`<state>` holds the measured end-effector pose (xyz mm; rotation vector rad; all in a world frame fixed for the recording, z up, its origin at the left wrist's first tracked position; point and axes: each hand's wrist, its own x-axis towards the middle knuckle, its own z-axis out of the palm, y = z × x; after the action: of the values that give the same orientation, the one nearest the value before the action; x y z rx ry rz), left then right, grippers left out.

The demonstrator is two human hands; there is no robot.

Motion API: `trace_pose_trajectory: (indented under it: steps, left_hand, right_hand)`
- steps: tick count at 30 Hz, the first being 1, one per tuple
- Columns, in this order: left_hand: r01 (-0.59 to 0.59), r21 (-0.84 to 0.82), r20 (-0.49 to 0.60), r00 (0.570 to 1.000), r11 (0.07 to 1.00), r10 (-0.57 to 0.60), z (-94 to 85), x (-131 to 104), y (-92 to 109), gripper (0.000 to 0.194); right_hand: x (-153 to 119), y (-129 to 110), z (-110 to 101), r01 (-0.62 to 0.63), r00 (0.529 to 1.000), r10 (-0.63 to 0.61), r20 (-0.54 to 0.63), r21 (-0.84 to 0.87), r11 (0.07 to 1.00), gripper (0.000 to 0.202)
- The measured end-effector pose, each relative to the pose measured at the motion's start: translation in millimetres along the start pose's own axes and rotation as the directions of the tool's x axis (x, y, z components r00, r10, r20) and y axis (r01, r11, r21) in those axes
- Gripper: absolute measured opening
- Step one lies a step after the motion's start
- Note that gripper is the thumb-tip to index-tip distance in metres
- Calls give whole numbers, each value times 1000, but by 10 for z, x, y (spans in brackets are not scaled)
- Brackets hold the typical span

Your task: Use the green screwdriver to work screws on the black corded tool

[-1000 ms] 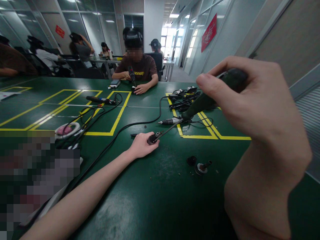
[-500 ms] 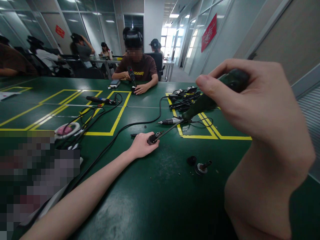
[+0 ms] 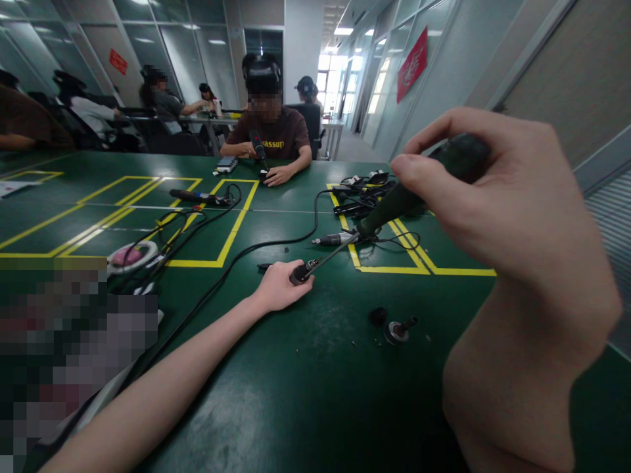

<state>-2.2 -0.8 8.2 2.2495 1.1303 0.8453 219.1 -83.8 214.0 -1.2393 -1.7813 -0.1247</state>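
Note:
My right hand is closed round the dark green handle of a screwdriver, thumb and forefinger along its side. The thin shaft slants down and left to a dark cylindrical part with a metal end, and its tip meets that end. My left hand grips this part close to the table, fingers wrapped round it. How deep the tip sits cannot be made out. To the right of my left hand lie a small black cap and a round metal piece with a dark stem.
Beyond my hands lie a grey-and-black pen-shaped tool and a heap of black cables. A black-handled tool and a white ring are at left. Across the green table, a co-worker holds a power tool.
The screwdriver stays against the part while my right thumb and the handle shift very slightly. My left hand holds still. In the background, a seated person has lowered an arm.

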Motion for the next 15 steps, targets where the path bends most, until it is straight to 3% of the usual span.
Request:
trace_pose_trajectory:
  steps: [3,9,15]
  left_hand:
    - [4,1,-4,1000,1000,-4,4,1,-2,36]
    - [-6,-6,-4,1000,1000,6,4,4,-3,36]
    - [-4,-7,-3,1000,1000,4,5,-1,-6,36]
  right_hand:
    - [-2,-2,2,-15,1000,15,-1,-19,1000,11]
    - [-6,-28,24,-11,1000,11,1,6,1000,40]
    - [-1,-29,11,-14,1000,14,-12,-6,1000,9]
